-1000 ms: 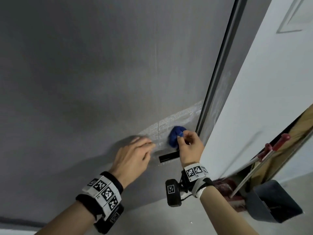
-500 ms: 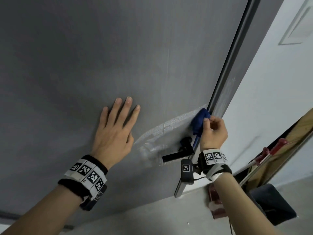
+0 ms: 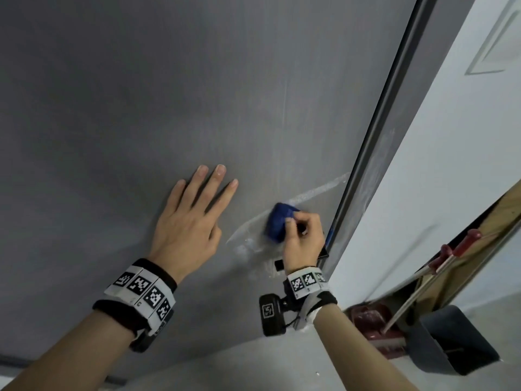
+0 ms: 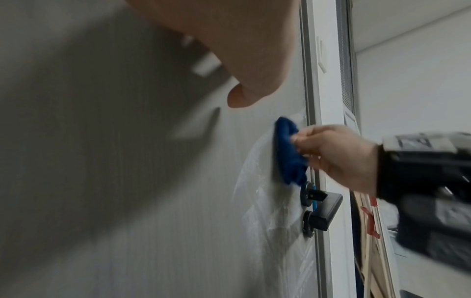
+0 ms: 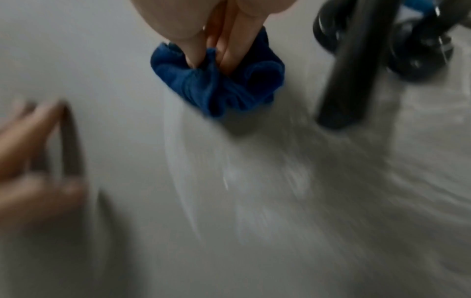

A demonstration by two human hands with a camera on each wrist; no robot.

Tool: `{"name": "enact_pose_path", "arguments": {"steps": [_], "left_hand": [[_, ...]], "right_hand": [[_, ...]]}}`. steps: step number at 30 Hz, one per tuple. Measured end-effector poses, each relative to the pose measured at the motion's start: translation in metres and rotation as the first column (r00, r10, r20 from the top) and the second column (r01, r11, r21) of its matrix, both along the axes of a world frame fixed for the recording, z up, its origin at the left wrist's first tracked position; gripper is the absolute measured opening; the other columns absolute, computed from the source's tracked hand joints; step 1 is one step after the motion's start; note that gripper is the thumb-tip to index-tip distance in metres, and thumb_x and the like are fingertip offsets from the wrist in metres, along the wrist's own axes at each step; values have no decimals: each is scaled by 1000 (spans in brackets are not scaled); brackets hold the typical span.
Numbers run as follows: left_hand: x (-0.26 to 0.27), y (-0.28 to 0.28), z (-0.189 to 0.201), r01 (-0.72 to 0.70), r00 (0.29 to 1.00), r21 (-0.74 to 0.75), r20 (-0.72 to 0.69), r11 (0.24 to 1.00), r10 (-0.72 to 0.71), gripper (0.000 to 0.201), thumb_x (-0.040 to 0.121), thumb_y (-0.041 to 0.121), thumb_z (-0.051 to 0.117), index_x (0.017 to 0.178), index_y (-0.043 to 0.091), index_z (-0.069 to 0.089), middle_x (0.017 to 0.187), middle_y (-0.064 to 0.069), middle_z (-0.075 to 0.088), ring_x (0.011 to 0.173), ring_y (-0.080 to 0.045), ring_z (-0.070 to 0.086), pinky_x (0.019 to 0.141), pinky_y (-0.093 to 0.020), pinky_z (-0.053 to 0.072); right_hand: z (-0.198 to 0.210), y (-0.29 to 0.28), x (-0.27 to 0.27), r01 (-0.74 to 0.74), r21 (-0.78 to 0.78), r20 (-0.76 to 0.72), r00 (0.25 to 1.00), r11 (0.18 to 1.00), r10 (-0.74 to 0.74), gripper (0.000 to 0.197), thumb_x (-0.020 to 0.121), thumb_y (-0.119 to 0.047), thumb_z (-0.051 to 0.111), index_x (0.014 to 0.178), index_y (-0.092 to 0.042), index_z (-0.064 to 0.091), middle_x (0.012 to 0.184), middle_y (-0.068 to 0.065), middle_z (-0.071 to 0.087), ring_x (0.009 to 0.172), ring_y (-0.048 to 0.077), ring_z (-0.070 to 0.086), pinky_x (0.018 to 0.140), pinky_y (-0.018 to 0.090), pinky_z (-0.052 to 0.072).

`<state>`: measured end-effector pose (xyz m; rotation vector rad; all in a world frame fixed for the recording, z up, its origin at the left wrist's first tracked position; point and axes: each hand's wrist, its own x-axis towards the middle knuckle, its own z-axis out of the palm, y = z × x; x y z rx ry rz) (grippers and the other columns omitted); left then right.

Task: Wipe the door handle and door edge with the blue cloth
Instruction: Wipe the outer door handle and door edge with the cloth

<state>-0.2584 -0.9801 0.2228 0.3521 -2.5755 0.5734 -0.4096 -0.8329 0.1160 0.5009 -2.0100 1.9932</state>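
Observation:
The grey door fills most of the head view, its dark edge running up the right side. My right hand grips a bunched blue cloth and presses it on the door face just above the black lever handle. In the head view that hand hides most of the handle. Wet streaks cross the door near the cloth. My left hand lies flat on the door to the left, fingers straight. In the right wrist view the fingers pinch the cloth beside the handle.
A white wall stands right of the door edge. Low at the right are red-handled tools, a wooden board and a dark dustpan. A grey floor runs below.
My right hand has brought the cloth from the door edge leftward and down onto the door face above the handle. The left hand stays flat on the door.

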Motion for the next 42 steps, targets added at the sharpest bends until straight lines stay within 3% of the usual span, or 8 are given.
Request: {"name": "enact_pose_path", "arguments": {"steps": [3, 7, 13, 18, 26, 30, 37, 42], "left_hand": [[0, 0, -1, 3, 1000, 1, -1, 1000, -3, 87, 78, 19, 63, 157, 22, 27, 166, -7, 16, 150, -33, 16, 118, -52, 19], [-2, -1, -3, -2, 1000, 9, -1, 1000, 2, 86, 79, 20, 63, 157, 23, 25, 166, -7, 15, 150, -33, 16, 118, -52, 19], [-1, 0, -1, 0, 1000, 19, 1, 1000, 0, 87, 79, 20, 62, 157, 23, 24, 166, -5, 12, 151, -31, 12, 119, -50, 16], [2, 0, 2, 7, 1000, 1, 17, 1000, -7, 90, 76, 18, 64, 157, 22, 24, 166, -7, 14, 151, -32, 13, 119, -49, 15], [4, -9, 0, 34, 999, -39, -6, 999, -34, 95, 74, 11, 76, 156, 20, 29, 166, -6, 15, 150, -30, 19, 118, -45, 19], [8, -17, -2, 3, 1000, -62, -10, 998, -4, 103, 71, 14, 83, 157, 18, 26, 167, -4, 11, 149, -29, 20, 118, -43, 13], [14, -24, -15, -57, 997, -72, -63, 996, 53, 109, 70, 37, 84, 157, 18, 22, 167, -5, -1, 150, -28, 7, 118, -48, 10], [21, -29, -32, -57, 996, -100, -77, 993, 50, 107, 72, 38, 83, 157, 17, 22, 165, -8, 8, 149, -30, 10, 115, -54, 18]], "right_hand": [[49, 26, -51, 230, -213, 17, 973, 949, -232, 9, 88, -8, 63, 90, -15, 57, 82, -6, 58, 75, -9, 54, 77, 14, 44], [92, 42, -85, 315, -266, -51, 939, 911, -340, 8, 90, -10, 65, 88, -14, 57, 84, -1, 58, 77, 2, 53, 77, 19, 46], [21, 7, -24, 98, 35, -278, 957, 995, -85, 9, 84, 2, 67, 86, -2, 60, 98, 11, 52, 91, 21, 53, 82, 35, 47], [-21, -22, 32, -151, 254, -274, 936, 955, 220, 14, 80, -13, 74, 93, -9, 72, 110, 7, 51, 104, 20, 53, 91, 24, 46], [39, 27, -40, 27, 101, -337, 941, 995, 8, 11, 78, -4, 75, 88, -1, 71, 103, 6, 53, 94, 24, 61, 80, 39, 57], [83, 39, -68, 130, -87, -301, 942, 988, -150, 8, 84, -5, 74, 89, 1, 70, 104, 8, 54, 94, 3, 60, 79, 35, 61], [31, 7, -16, -76, 216, -394, 906, 973, 158, 10, 85, -2, 74, 94, -1, 73, 104, 9, 58, 96, 26, 61, 85, 39, 55], [-23, -24, 27, -166, 339, -416, 857, 926, 306, 7, 86, -5, 73, 91, -3, 77, 98, 11, 64, 92, 24, 62, 87, 25, 48]]}}
